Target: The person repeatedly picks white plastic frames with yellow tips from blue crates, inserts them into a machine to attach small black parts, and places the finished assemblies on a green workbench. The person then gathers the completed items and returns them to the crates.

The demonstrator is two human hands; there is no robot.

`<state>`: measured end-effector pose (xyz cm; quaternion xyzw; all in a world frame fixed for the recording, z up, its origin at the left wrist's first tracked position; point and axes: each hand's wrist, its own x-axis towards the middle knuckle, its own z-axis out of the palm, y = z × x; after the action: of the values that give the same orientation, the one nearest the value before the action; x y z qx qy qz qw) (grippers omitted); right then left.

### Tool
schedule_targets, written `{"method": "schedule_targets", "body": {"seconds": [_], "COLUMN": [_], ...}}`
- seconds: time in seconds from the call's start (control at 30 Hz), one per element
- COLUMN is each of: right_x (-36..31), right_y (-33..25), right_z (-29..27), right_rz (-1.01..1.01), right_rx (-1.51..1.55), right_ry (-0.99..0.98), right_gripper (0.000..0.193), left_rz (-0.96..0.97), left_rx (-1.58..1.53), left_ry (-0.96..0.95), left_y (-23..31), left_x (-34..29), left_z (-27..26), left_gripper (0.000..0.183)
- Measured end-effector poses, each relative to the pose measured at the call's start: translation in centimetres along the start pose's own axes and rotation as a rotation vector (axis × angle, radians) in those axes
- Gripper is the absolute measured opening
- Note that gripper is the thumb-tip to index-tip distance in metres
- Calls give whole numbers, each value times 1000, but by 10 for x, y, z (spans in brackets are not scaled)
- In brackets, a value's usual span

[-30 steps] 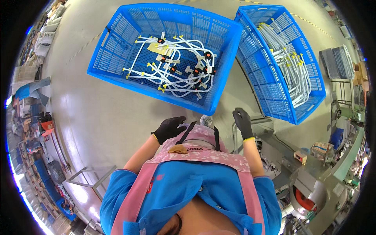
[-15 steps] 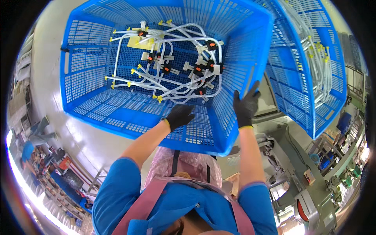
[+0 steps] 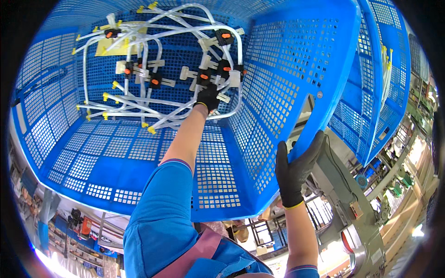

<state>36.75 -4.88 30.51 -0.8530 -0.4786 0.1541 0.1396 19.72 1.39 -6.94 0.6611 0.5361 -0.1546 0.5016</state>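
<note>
My left hand (image 3: 207, 98), in a black glove, reaches down into a large blue perforated basket (image 3: 116, 192). Its fingers close on looped clear tubing (image 3: 185, 103) with yellow end caps, beside black clamps with orange parts; the fingertips are partly hidden among the tubes. One black clamp (image 3: 203, 78) with a pale fitting lies just past the fingers. On the basket's right rim is my right hand (image 3: 294, 173), also black-gloved, with the rim between thumb and fingers.
A yellow card (image 3: 104, 47) lies under the tubes at the far left of the basket. To the right stands another blue basket (image 3: 357, 123) with similar capped tubes. Below it is a grey-green machine (image 3: 345, 190). Shelves with goods (image 3: 69, 248) line the lower left.
My left hand has moved from above the basket's near wall into the tubing. My right hand has come onto the rim. The basket appears larger and nearer in the view.
</note>
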Motion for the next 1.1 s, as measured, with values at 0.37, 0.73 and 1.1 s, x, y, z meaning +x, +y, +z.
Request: {"method": "schedule_targets", "body": {"seconds": [0.37, 0.73, 1.1], "right_x": [-2, -3, 1], "right_y": [3, 2, 2], "right_z": [1, 1, 2], "right_rz": [-99, -40, -118], "right_rx": [-190, -99, -86], "right_ry": [-11, -9, 44], "right_gripper": [91, 91, 87], "left_rz": [311, 98, 530], "left_rx": [413, 576, 29], "left_ry": [8, 272, 113], "left_y": [-63, -7, -22], "left_x": [-108, -58, -96], "left_z": [-32, 61, -20], "left_gripper": [34, 55, 74]}}
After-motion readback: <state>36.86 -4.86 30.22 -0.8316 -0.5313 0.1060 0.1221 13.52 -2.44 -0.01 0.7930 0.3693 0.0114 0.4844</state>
